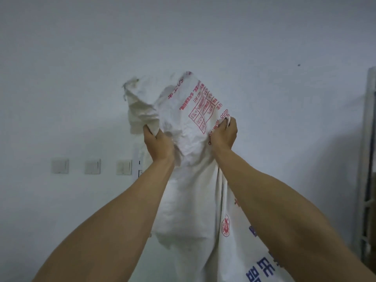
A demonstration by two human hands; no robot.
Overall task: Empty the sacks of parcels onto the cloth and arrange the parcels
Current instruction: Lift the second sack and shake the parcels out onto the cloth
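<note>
The white wall (81, 58) fills the far view. The woven sack (191, 180) hangs raised at centre — printed side right. The left hand (157, 142) and right hand (224, 134) each clench bunched sack fabric. Three switches (92, 166) sit low on the left — well apart from the sack.
</note>
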